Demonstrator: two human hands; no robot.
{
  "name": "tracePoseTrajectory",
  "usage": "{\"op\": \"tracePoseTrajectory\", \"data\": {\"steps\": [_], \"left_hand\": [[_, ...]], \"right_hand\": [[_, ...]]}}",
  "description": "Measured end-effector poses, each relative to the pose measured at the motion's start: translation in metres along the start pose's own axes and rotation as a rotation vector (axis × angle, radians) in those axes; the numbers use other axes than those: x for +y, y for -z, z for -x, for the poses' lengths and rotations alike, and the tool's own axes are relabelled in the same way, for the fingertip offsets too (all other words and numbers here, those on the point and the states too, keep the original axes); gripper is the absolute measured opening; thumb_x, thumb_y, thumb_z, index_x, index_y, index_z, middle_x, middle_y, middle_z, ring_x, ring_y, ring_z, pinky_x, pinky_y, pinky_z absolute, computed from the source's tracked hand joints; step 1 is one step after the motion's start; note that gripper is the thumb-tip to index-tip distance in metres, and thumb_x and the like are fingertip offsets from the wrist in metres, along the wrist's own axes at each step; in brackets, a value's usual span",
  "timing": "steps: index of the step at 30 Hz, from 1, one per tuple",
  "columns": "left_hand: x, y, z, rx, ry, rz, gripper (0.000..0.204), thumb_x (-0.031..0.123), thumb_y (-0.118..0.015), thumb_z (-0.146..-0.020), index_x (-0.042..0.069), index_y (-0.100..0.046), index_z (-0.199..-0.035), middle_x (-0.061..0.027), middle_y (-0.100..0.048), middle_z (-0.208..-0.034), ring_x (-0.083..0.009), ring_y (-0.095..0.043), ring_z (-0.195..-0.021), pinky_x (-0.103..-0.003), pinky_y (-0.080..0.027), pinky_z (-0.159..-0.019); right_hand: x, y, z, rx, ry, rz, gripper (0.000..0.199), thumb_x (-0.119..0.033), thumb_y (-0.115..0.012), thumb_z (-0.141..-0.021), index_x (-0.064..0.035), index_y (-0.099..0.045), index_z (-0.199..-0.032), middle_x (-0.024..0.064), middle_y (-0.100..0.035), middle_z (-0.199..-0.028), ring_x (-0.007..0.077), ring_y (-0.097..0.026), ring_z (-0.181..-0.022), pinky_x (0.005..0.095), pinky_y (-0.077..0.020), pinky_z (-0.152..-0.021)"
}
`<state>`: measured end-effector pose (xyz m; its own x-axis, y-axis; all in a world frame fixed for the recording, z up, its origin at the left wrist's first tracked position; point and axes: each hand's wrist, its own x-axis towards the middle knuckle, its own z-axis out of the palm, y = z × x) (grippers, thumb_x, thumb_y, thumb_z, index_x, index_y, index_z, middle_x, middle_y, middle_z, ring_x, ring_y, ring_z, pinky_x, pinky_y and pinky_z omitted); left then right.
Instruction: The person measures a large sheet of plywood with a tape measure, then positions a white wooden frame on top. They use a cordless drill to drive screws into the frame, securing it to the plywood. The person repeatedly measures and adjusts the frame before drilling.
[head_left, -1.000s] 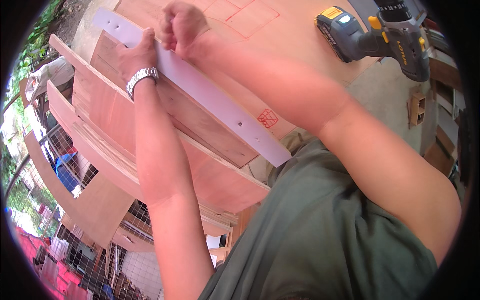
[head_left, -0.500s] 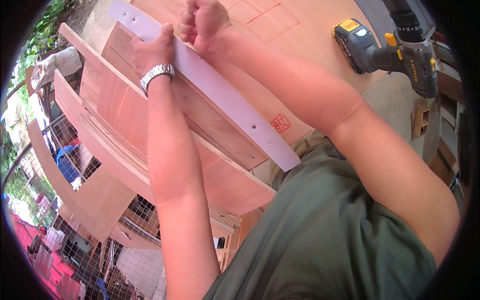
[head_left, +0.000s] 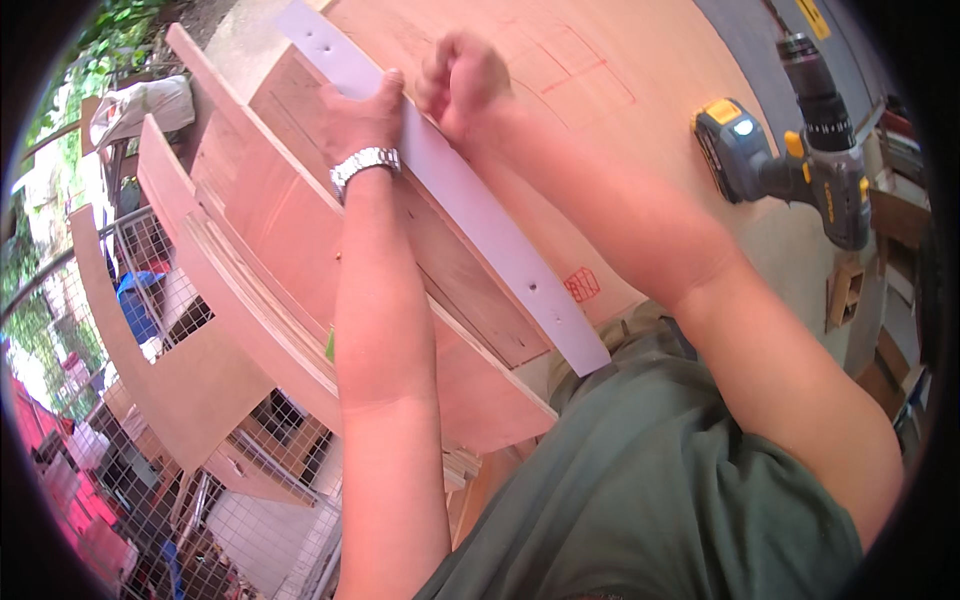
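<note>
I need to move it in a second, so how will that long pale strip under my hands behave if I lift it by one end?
The strip lies dead straight, so probably stiff. It looks thin, so likely light. Its smooth face may slip on the plywood.
</note>
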<state>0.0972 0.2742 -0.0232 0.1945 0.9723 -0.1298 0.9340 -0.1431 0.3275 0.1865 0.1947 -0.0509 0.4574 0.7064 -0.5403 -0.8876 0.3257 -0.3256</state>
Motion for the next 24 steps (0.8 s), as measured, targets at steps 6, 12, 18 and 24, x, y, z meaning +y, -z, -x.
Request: {"op": "tracePoseTrajectory", "data": {"steps": [6, 12, 18, 24], "left_hand": [[0.006, 0.01, 0.004, -0.049, 0.031, 0.003, 0.084, 0.062, -0.076, -0.073, 0.003, -0.058, -0.13, -0.023, -0.07, -0.119, -0.039, -0.067, -0.112, -0.046, -0.052, -0.097], [0.005, 0.009, 0.005, -0.045, 0.03, -0.033, 0.083, 0.063, -0.075, -0.074, 0.003, -0.058, -0.13, -0.0222, -0.071, -0.118, -0.0384, -0.068, -0.11, -0.045, -0.052, -0.096], [0.001, 0.008, 0.006, -0.043, 0.012, 0.012, 0.084, 0.063, -0.075, -0.075, 0.005, -0.058, -0.133, -0.0207, -0.071, -0.119, -0.037, -0.067, -0.112, -0.044, -0.052, -0.098], [-0.003, 0.006, 0.004, -0.041, -0.018, 0.014, 0.092, 0.065, -0.075, -0.072, 0.007, -0.053, -0.14, -0.021, -0.072, -0.116, -0.0376, -0.068, -0.109, -0.046, -0.053, -0.094]], "right_hand": [[-0.011, 0.004, 0.003, -0.109, -0.054, 0.022, 0.034, -0.021, -0.05, -0.089, -0.017, -0.029, -0.062, 0.0, -0.029, -0.054, 0.0151, -0.026, -0.046, 0.0338, -0.0251, -0.046], [-0.024, 0.013, 0.016, -0.067, -0.029, 0.017, 0.033, -0.019, -0.047, -0.088, -0.0174, -0.026, -0.063, 0.0004, -0.026, -0.055, 0.0159, -0.025, -0.049, 0.034, -0.0259, -0.049], [-0.015, 0.014, 0.015, -0.086, -0.044, 0.019, 0.034, -0.018, -0.048, -0.089, -0.0164, -0.026, -0.062, 0.0009, -0.027, -0.055, 0.0153, -0.026, -0.048, 0.0333, -0.0248, -0.047], [-0.011, 0.017, 0.015, -0.131, -0.04, 0.057, 0.034, -0.018, -0.048, -0.09, -0.0155, -0.029, -0.061, 0.0018, -0.031, -0.055, 0.0146, -0.028, -0.047, 0.0328, -0.0239, -0.045]]}}
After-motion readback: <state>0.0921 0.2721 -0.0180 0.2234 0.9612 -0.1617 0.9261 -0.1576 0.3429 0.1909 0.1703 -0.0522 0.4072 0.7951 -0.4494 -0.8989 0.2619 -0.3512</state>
